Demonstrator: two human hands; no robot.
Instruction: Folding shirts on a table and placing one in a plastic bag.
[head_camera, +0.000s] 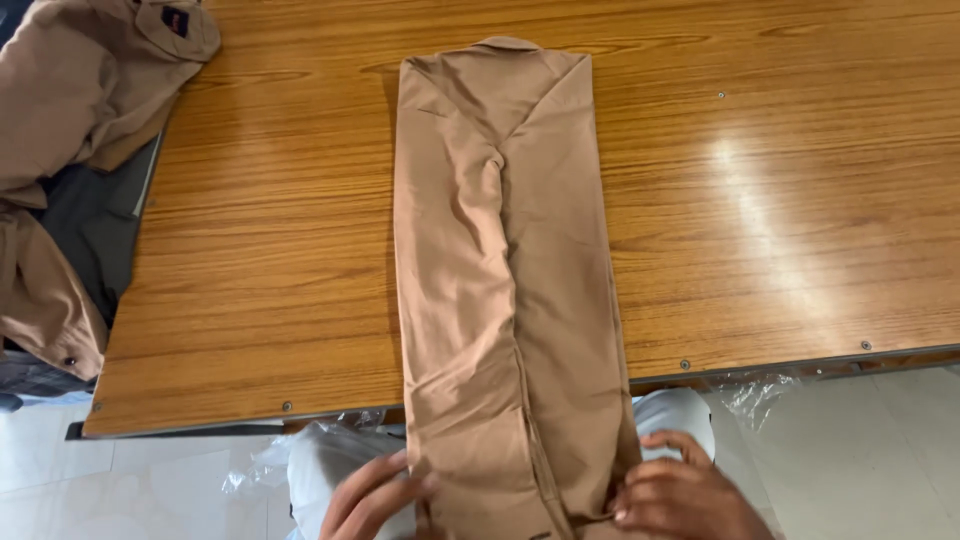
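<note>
A light brown shirt (505, 260) lies lengthwise on the wooden table (790, 200), both sides folded in to a long narrow strip, collar at the far end. Its near end hangs over the table's front edge. My left hand (372, 497) rests flat on the left side of that hanging end. My right hand (682, 493) pinches the right side of it with curled fingers. Both hands touch the cloth below the table edge.
More brown garments (80, 90) are piled at the table's far left corner and hang down beside it (40, 300). Clear plastic wrap (755, 392) shows under the table's front edge. A pale tiled floor (880, 460) lies below.
</note>
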